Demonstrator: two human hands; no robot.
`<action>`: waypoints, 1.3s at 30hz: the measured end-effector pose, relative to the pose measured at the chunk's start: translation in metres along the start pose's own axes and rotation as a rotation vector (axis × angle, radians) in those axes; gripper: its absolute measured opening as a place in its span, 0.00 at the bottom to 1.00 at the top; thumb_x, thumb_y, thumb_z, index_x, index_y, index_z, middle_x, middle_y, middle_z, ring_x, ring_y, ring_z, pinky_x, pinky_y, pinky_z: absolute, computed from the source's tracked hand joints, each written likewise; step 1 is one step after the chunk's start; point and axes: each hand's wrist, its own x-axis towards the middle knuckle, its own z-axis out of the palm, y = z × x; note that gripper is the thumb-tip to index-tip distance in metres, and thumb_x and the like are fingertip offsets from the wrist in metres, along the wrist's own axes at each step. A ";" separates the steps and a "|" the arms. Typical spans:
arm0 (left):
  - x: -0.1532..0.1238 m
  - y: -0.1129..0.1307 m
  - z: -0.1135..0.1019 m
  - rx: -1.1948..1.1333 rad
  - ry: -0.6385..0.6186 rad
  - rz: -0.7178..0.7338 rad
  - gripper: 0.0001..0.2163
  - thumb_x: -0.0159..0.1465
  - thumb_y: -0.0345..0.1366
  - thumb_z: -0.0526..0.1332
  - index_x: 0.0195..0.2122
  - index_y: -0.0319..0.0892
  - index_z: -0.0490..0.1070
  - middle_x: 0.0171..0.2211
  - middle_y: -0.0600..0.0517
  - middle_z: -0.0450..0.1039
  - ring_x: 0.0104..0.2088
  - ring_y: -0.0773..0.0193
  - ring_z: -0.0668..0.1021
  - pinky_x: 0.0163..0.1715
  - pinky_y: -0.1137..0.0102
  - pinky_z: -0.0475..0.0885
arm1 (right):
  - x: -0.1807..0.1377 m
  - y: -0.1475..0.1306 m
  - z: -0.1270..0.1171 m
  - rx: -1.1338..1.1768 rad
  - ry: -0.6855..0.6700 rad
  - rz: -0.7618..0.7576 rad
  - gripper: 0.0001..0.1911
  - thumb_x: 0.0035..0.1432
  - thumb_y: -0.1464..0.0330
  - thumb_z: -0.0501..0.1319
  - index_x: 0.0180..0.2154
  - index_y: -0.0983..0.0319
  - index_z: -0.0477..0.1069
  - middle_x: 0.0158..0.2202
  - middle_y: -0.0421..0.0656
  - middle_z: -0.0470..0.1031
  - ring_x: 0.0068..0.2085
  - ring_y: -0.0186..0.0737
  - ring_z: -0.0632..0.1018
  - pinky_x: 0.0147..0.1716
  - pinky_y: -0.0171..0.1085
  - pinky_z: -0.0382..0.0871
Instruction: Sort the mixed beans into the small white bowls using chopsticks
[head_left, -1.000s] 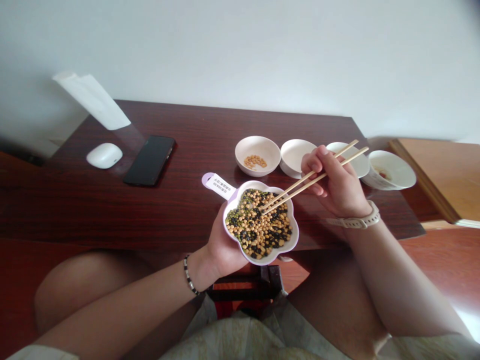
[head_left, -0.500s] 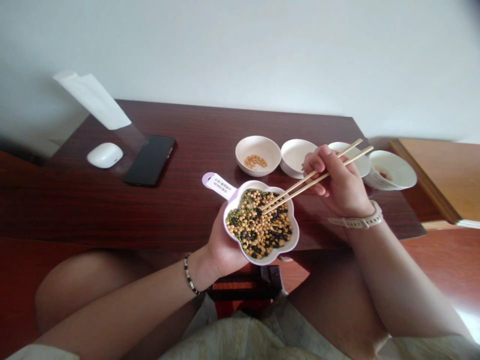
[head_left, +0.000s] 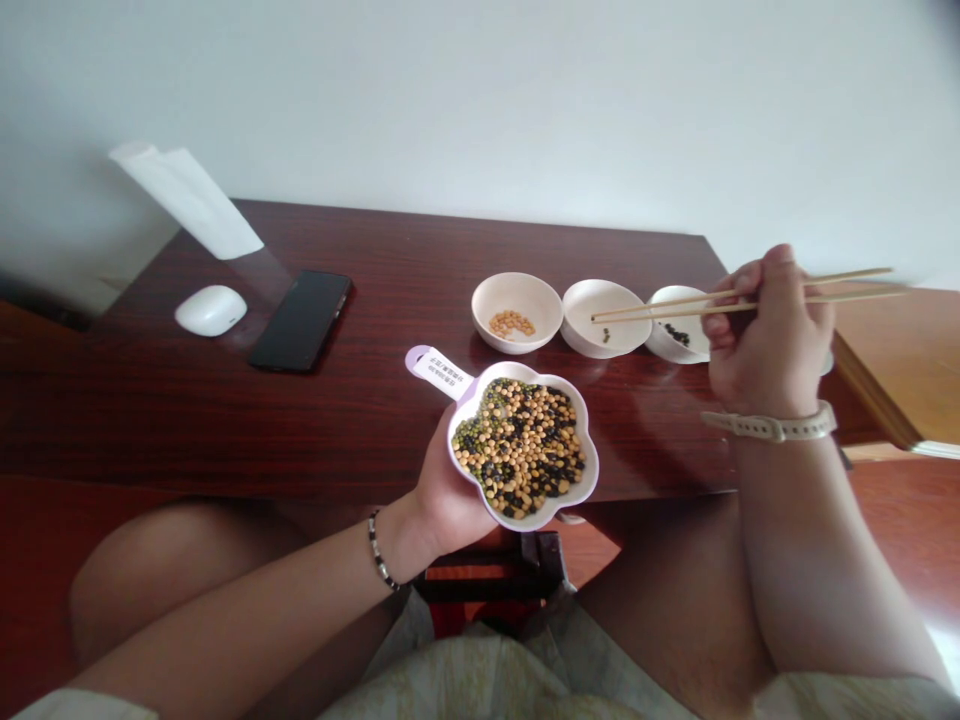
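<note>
Left grip (head_left: 454,495) holds scoop (head_left: 582,490), mixed beans (head_left: 521,445); label (head_left: 444,370) print unreadable. Right grip (head_left: 772,340) clasps chopsticks (head_left: 634,312). Beyond scoop, left to right, bowls (head_left: 517,290): tan beans (head_left: 512,324), few greenish bits (head_left: 606,336), black beans (head_left: 677,335).

Softly and coolly lit, palest across the wall (head_left: 480,110), dimmer toward the left edge and dark in the upper-right corner. Glaring white on the floor (head_left: 911,530) at far right. Glossy on the desk (head_left: 360,420), with faint reflections and a soft shadow beneath the leftmost bowl (head_left: 491,295). Blurred at the rear ends of the chopsticks (head_left: 690,301). Slightly hazy throughout, stretched near the margins.
</note>
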 end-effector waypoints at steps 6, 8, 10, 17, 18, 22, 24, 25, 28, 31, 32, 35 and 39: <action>0.000 0.001 -0.001 -0.005 -0.023 -0.002 0.26 0.67 0.53 0.52 0.59 0.43 0.70 0.60 0.42 0.71 0.59 0.46 0.75 0.62 0.47 0.64 | 0.000 0.002 -0.008 -0.362 0.045 -0.238 0.21 0.76 0.68 0.56 0.26 0.60 0.68 0.20 0.37 0.65 0.17 0.31 0.69 0.13 0.32 0.54; 0.000 0.001 -0.003 -0.017 -0.029 -0.004 0.26 0.67 0.52 0.51 0.59 0.43 0.70 0.61 0.42 0.70 0.60 0.46 0.74 0.63 0.49 0.63 | -0.003 0.001 -0.007 -0.428 0.040 -0.244 0.21 0.76 0.69 0.56 0.26 0.60 0.68 0.19 0.37 0.66 0.16 0.31 0.70 0.14 0.32 0.55; 0.000 0.001 -0.004 -0.023 -0.033 -0.008 0.26 0.67 0.53 0.51 0.60 0.42 0.69 0.62 0.43 0.69 0.61 0.46 0.73 0.64 0.49 0.62 | -0.006 0.001 -0.005 -0.460 0.026 -0.249 0.21 0.76 0.69 0.56 0.27 0.60 0.69 0.18 0.37 0.66 0.16 0.30 0.69 0.14 0.32 0.56; -0.001 0.001 -0.003 -0.010 -0.025 -0.003 0.26 0.67 0.53 0.52 0.59 0.43 0.70 0.61 0.43 0.70 0.61 0.46 0.73 0.63 0.49 0.63 | -0.010 -0.001 0.001 -0.463 0.001 -0.257 0.20 0.77 0.69 0.56 0.28 0.60 0.70 0.18 0.37 0.66 0.17 0.30 0.69 0.15 0.32 0.58; -0.001 0.001 -0.002 -0.009 -0.027 0.000 0.26 0.67 0.53 0.52 0.59 0.43 0.70 0.61 0.43 0.71 0.61 0.46 0.73 0.63 0.49 0.63 | -0.010 -0.001 0.001 -0.445 -0.003 -0.258 0.21 0.77 0.68 0.56 0.28 0.60 0.70 0.18 0.37 0.66 0.17 0.31 0.69 0.15 0.32 0.58; -0.001 0.001 -0.002 -0.007 -0.039 -0.013 0.26 0.67 0.53 0.52 0.59 0.42 0.70 0.61 0.42 0.70 0.60 0.46 0.74 0.62 0.49 0.64 | -0.007 0.001 0.002 -0.254 -0.011 -0.219 0.21 0.75 0.65 0.58 0.26 0.59 0.68 0.20 0.38 0.65 0.17 0.32 0.69 0.13 0.34 0.54; -0.001 0.000 -0.003 -0.006 -0.034 -0.011 0.27 0.67 0.53 0.52 0.60 0.42 0.69 0.62 0.41 0.70 0.60 0.45 0.74 0.62 0.48 0.64 | -0.005 0.002 0.002 -0.117 -0.024 -0.155 0.20 0.71 0.62 0.63 0.25 0.59 0.67 0.23 0.39 0.66 0.18 0.30 0.68 0.13 0.34 0.52; -0.001 0.000 -0.004 -0.007 -0.030 -0.007 0.27 0.67 0.53 0.52 0.60 0.42 0.69 0.62 0.41 0.70 0.60 0.45 0.74 0.62 0.48 0.64 | -0.005 0.002 0.002 -0.055 -0.039 -0.116 0.20 0.69 0.61 0.66 0.26 0.59 0.67 0.24 0.39 0.67 0.18 0.30 0.68 0.13 0.34 0.50; -0.001 0.001 -0.006 -0.009 -0.037 -0.002 0.27 0.67 0.53 0.51 0.60 0.42 0.69 0.62 0.42 0.70 0.60 0.45 0.73 0.62 0.49 0.64 | -0.007 -0.002 0.004 0.079 -0.122 0.001 0.20 0.67 0.59 0.70 0.27 0.60 0.68 0.25 0.38 0.66 0.19 0.28 0.65 0.13 0.32 0.46; -0.001 0.001 -0.007 -0.011 -0.056 -0.003 0.26 0.67 0.52 0.51 0.59 0.42 0.70 0.60 0.43 0.72 0.60 0.47 0.74 0.62 0.51 0.64 | -0.014 -0.006 0.008 0.143 -0.238 0.118 0.22 0.65 0.57 0.72 0.27 0.59 0.66 0.25 0.37 0.62 0.20 0.27 0.61 0.14 0.32 0.45; -0.001 0.001 -0.007 -0.011 -0.058 -0.004 0.26 0.67 0.52 0.52 0.59 0.43 0.70 0.59 0.43 0.73 0.60 0.47 0.74 0.62 0.51 0.64 | -0.016 -0.007 0.010 0.146 -0.278 0.153 0.24 0.64 0.56 0.72 0.26 0.59 0.64 0.25 0.36 0.60 0.20 0.27 0.60 0.14 0.32 0.45; 0.000 0.001 -0.005 -0.007 -0.058 -0.010 0.26 0.67 0.51 0.52 0.59 0.42 0.70 0.59 0.43 0.73 0.60 0.47 0.74 0.62 0.50 0.64 | -0.023 -0.008 0.015 0.107 -0.385 0.214 0.27 0.63 0.53 0.73 0.25 0.59 0.62 0.25 0.36 0.59 0.20 0.28 0.59 0.14 0.33 0.43; 0.001 0.000 -0.002 0.001 -0.042 0.010 0.26 0.66 0.51 0.53 0.59 0.42 0.70 0.57 0.43 0.74 0.59 0.47 0.74 0.62 0.50 0.64 | -0.031 -0.006 0.020 0.040 -0.517 0.265 0.27 0.65 0.49 0.70 0.27 0.59 0.64 0.25 0.37 0.64 0.19 0.29 0.61 0.13 0.33 0.44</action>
